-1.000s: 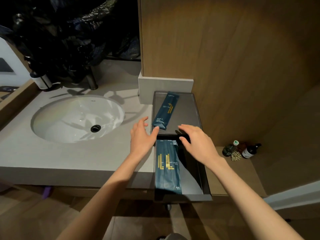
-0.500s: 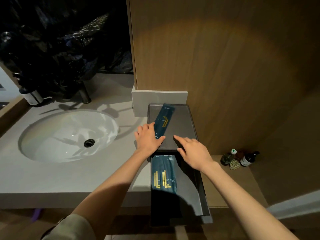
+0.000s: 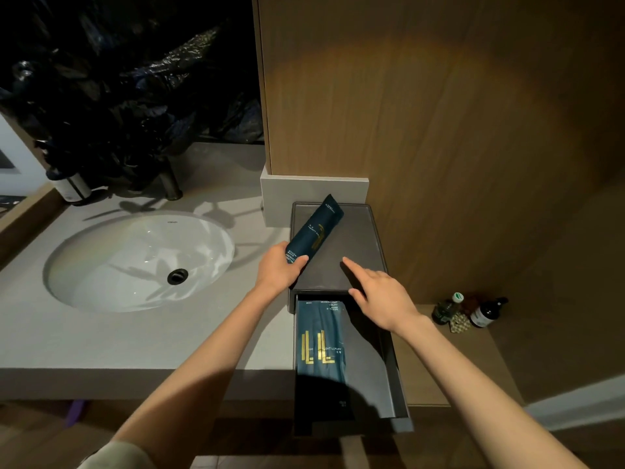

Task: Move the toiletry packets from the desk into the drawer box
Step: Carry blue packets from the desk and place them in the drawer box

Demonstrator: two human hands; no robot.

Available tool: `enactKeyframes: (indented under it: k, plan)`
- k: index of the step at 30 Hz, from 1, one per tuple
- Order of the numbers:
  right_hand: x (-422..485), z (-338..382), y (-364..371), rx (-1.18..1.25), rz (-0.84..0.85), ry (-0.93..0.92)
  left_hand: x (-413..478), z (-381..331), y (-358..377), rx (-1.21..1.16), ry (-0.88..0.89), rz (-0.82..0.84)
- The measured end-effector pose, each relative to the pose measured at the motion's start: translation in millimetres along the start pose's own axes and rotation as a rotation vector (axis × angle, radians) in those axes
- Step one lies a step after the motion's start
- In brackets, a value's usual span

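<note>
A bathroom vanity is seen from above, with two bare arms reaching forward. A dark blue toiletry packet [image 3: 316, 233] is pinched at its near end by the left hand [image 3: 280, 269], thumb on top and fingers curled beneath. Half a second ago the packet lay flat on the lid of the drawer box [image 3: 351, 252] with the fingers only resting on it. Now it is tilted, its far end raised over the back-left rim. The right hand [image 3: 382, 299] is held much as before: nothing is gripped, the fingers are straight, and the index finger is stretched over the front right of the lid. Whether the lid is touched cannot be told.

Below the lid, the drawer [image 3: 390, 374] is pulled out towards the viewer, past the front edge of the grey countertop [image 3: 101, 336]. A second packet [image 3: 321, 340] is laid flat along its left side, and the right half of the drawer floor is bare. The box is hemmed in by a wooden wall panel [image 3: 439, 130] just to its right and a white upstand [image 3: 304, 191] behind. A white sink basin [image 3: 135, 262] is set into the counter well to the left. Two small bottles [image 3: 446, 308] are stood on a lower shelf to the right.
</note>
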State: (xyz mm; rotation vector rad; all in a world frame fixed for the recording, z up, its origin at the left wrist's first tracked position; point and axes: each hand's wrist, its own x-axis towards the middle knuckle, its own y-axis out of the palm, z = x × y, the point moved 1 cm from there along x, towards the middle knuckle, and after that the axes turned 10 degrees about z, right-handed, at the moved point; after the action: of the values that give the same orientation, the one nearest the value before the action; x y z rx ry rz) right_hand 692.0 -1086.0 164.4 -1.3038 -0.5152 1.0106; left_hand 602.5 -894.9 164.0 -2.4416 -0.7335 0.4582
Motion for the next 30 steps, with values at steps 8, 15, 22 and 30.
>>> enactKeyframes:
  k: [8, 15, 22, 30]
  plan:
    - [-26, 20, -39, 0.086, -0.427, -0.131, -46, -12, -47, -0.102, 0.146, 0.142]
    - [-48, 34, -56, -0.057, -0.344, -0.236, -86, -22, -67, -0.032, 0.275, 0.361]
    - [-61, 32, -36, 0.434, -0.092, -0.169, -99, -16, -65, 0.099, 0.299, 0.431]
    - [-88, 27, -4, 0.851, -0.119, 0.034, -107, -16, -30, -0.636, -0.014, 0.261]
